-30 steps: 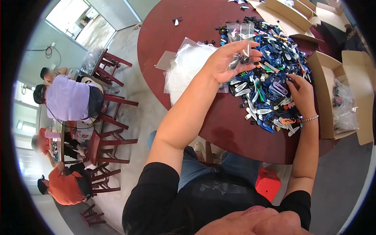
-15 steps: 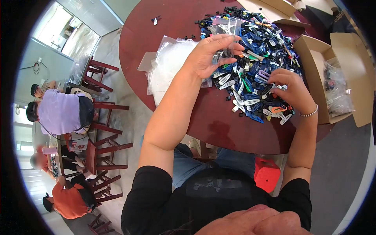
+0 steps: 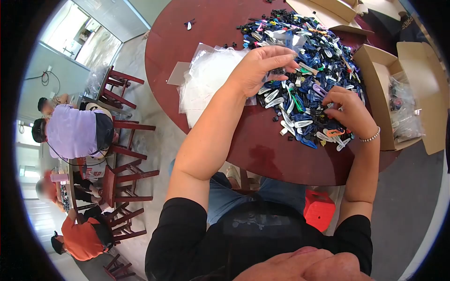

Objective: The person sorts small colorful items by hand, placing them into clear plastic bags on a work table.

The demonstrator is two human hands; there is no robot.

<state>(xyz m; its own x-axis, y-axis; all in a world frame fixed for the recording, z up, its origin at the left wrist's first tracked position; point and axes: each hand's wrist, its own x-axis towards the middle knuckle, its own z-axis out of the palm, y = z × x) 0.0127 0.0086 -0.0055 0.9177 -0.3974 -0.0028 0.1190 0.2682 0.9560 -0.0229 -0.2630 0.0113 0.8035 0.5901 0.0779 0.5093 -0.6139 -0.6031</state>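
Grey floor (image 3: 408, 196) surrounds a round, dark red table (image 3: 276, 157), and far out to the left of both hands' fingers other people sit near red wooden stools (image 3: 108, 185) — one in a lilac top (image 3: 72, 131), one in an orange top (image 3: 84, 236). On the tabletop, a wide pile of hair clips (image 3: 328, 58), mostly blue, black and white, lies under and beyond the fingers of both hands.

The left hand (image 3: 267, 68) is half curled over the pile's left side, thumb and fingers parted around a small clear bag (image 3: 296, 43), whose upper part shows past the fingertips. Whatever lies inside the bag is too hidden to tell. Just left of these fingers, partly behind the wrist, spreads a stack of clear and white bags (image 3: 211, 79); farther out, up and to the left, a small clip (image 3: 189, 24) lies by itself.

The right hand (image 3: 347, 107), with a beaded bracelet (image 3: 371, 135) at its wrist, is bent down over the pile, its fingers folded towards the thumb with a small gap showing. I cannot tell whether they grip a clip. A purple clip (image 3: 319, 90) lies just beside these fingertips, and an orange clip (image 3: 334, 133) lies near them on the body side. To their right — beyond the pile — stands an open cardboard box (image 3: 372, 93) with filled clear bags (image 3: 405, 107) inside.
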